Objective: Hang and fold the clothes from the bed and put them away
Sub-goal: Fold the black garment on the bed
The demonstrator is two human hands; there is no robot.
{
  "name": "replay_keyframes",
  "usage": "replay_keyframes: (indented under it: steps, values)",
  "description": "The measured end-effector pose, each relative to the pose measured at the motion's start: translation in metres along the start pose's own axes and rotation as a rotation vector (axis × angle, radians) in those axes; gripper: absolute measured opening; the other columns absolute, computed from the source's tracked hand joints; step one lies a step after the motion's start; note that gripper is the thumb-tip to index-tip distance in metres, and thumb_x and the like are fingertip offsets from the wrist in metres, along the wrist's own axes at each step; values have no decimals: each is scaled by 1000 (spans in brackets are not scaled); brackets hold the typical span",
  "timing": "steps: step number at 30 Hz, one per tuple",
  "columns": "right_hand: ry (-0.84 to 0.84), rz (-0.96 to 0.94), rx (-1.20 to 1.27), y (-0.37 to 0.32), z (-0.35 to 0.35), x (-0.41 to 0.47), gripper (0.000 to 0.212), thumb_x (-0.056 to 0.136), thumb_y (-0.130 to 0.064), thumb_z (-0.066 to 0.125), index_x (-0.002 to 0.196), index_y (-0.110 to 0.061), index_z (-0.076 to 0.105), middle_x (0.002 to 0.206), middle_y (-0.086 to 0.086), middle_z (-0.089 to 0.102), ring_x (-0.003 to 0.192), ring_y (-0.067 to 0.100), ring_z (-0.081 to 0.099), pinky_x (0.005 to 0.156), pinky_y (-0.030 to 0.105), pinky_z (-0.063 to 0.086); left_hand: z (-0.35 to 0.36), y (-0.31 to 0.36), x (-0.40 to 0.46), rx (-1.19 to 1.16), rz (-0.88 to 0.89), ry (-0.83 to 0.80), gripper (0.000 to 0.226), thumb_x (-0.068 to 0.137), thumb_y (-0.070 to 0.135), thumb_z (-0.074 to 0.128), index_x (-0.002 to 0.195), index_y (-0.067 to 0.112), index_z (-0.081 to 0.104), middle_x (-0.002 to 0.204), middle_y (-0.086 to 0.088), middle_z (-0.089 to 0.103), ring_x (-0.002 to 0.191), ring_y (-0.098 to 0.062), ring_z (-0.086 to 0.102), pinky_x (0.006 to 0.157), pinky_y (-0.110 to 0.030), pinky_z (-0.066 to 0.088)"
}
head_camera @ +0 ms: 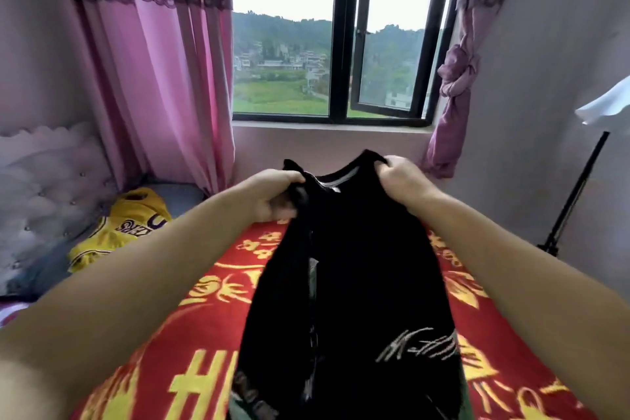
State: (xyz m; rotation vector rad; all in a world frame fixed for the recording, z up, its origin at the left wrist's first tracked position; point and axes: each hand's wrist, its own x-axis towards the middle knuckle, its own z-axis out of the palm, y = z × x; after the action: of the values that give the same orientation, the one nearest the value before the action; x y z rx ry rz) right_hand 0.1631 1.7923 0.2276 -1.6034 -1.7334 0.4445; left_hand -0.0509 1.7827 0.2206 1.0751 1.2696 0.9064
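A black garment [361, 283] with a pale scribbled print near its lower right hangs in front of me over the bed. My left hand [276, 194] grips its top left corner in a fist. At the top right corner, my right hand [402, 181] pinches the fabric near the neckline. Both hands hold it up at about the same height, and the cloth drops down toward me. A yellow jersey [119, 228] with purple lettering lies crumpled at the bed's far left.
The bed carries a red blanket [204, 344] with yellow patterns. A padded white headboard [44, 187] stands on the left. Pink curtains [163, 78] frame a dark-framed window [344, 31] straight ahead. A black stand [576, 194] with a white shade leans at the right wall.
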Motion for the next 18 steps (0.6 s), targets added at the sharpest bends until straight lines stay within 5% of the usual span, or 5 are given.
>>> replay_keyframes:
  steps: [7, 9, 13, 15, 18]
  values:
    - [-362, -281, -68, -33, 21, -33, 56, 92, -40, 57, 141, -28, 35, 116, 1, 60, 102, 15, 58, 82, 24, 43, 32, 23, -25, -214, 159, -125, 17, 99, 10, 43, 97, 1, 57, 79, -15, 68, 68, -22, 68, 57, -31, 60]
    - [-317, -317, -16, -25, 12, -31, 53, 90, -13, 54, 140, -26, 39, 115, 3, 62, 97, 14, 60, 79, 22, 46, 25, 24, -24, 145, 420, -61, 14, 94, 11, 52, 107, 5, 55, 86, -13, 70, 83, -22, 68, 75, -31, 58]
    - [-284, -367, 183, -21, 4, -30, 47, 89, 4, 39, 108, -35, 59, 89, -15, 66, 70, -6, 60, 63, 12, 47, 5, 35, -18, 1347, 962, 187, 87, 79, 39, 71, 149, 28, 20, 146, -3, 34, 137, -21, 26, 115, -42, 17]
    - [-325, -412, 190, -24, -2, -32, 48, 89, 8, 37, 95, -35, 60, 70, -20, 63, 55, -6, 55, 52, 9, 41, -2, 41, -21, 1320, 850, -12, 72, 79, 38, 73, 141, 26, 37, 139, 3, 45, 135, -16, 36, 113, -43, 26]
    - [-268, -441, 92, -29, -11, -35, 35, 85, 2, 42, 93, -25, 62, 70, -12, 61, 56, -2, 53, 53, 14, 39, -6, 46, -25, 942, 718, -219, 22, 86, 25, 70, 105, 30, 61, 95, 19, 66, 87, 8, 62, 76, -14, 47]
